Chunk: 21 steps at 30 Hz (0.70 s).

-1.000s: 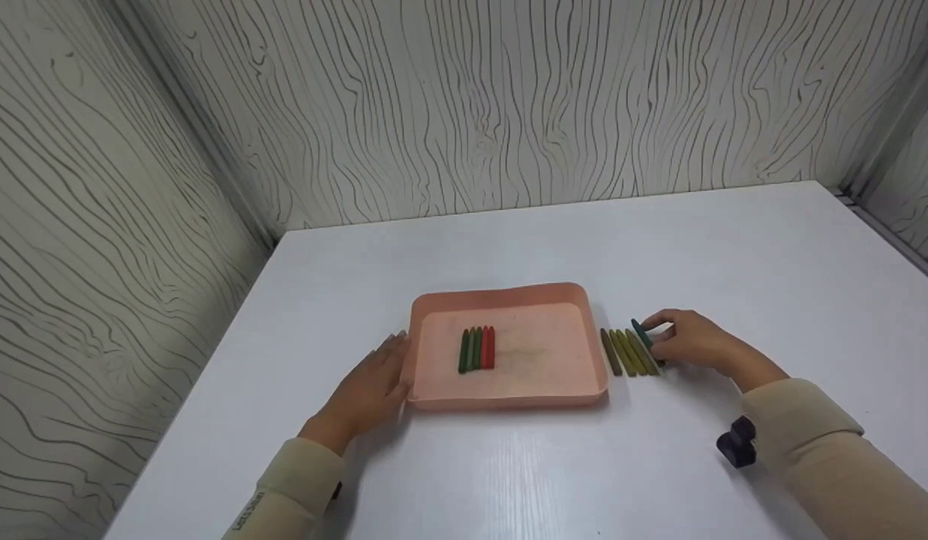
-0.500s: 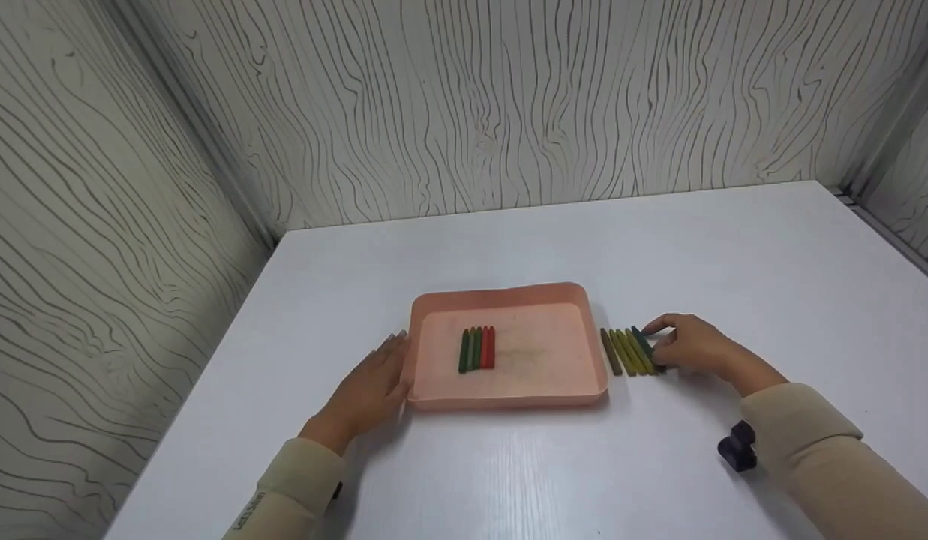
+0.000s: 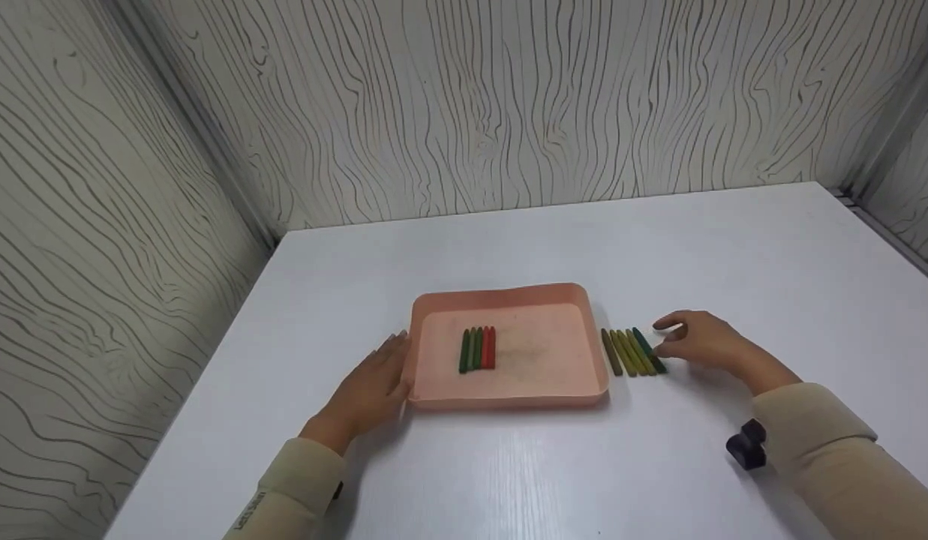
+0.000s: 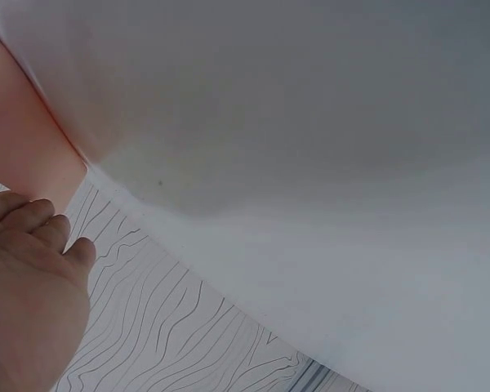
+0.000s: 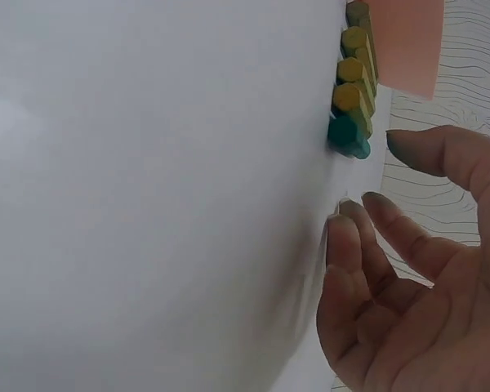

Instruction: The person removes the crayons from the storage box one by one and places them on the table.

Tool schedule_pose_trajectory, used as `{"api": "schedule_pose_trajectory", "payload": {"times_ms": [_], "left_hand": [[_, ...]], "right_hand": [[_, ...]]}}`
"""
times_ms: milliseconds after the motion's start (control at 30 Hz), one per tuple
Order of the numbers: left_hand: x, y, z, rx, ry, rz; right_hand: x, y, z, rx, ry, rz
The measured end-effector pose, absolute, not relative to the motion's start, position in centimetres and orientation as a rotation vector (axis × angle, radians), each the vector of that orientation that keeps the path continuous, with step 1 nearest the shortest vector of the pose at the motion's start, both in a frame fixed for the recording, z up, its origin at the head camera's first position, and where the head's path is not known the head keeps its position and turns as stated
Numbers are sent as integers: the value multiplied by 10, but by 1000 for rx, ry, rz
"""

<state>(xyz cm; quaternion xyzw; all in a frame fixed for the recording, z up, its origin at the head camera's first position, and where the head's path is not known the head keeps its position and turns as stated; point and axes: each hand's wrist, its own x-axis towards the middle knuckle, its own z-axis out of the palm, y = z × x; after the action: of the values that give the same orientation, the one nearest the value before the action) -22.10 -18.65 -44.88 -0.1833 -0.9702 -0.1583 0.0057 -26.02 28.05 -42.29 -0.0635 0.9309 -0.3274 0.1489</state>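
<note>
A pink tray (image 3: 554, 390) lies on the white table, with several green and red crayons (image 3: 477, 349) side by side in its left half. My left hand (image 3: 370, 386) rests flat against the tray's left side, fingers extended. Right of the tray lies a row of crayons, one brown (image 3: 612, 352), several yellow (image 3: 630, 352), and a teal crayon (image 3: 644, 343) at the right end. Beside the teal crayon is my right hand (image 3: 707, 345); in the right wrist view its thumb (image 5: 420, 151) and fingers are spread apart with nothing between them.
White table surface (image 3: 509, 472) surrounds the tray. A patterned wall (image 3: 494, 105) rises behind the table, and another wall (image 3: 96, 262) stands at the left.
The teal crayon, tilted in my right hand a second ago, now lies against the yellow ones. My right hand has let go and drawn slightly right. The left hand has stayed put.
</note>
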Motion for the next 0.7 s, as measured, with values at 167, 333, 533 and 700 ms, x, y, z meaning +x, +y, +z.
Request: {"api": "schedule_pose_trajectory", "payload": {"times_ms": [167,333,533,700], "left_hand": [[-221,-187,-448,-587,-3036,-493],[-221,-188,-448,-585,-3042,-485],[-222,-188,-449,-597,-3044,-466],[-222,-188,-448,-609,-3042,-458]], "right_hand": [[-261,283,-420,-193,2747,-872],[-261,280,-417,-241,2866,-787],[-260,269,-408,-258,3002,-735],[-260,258,-398,-235,3081,-629]]}}
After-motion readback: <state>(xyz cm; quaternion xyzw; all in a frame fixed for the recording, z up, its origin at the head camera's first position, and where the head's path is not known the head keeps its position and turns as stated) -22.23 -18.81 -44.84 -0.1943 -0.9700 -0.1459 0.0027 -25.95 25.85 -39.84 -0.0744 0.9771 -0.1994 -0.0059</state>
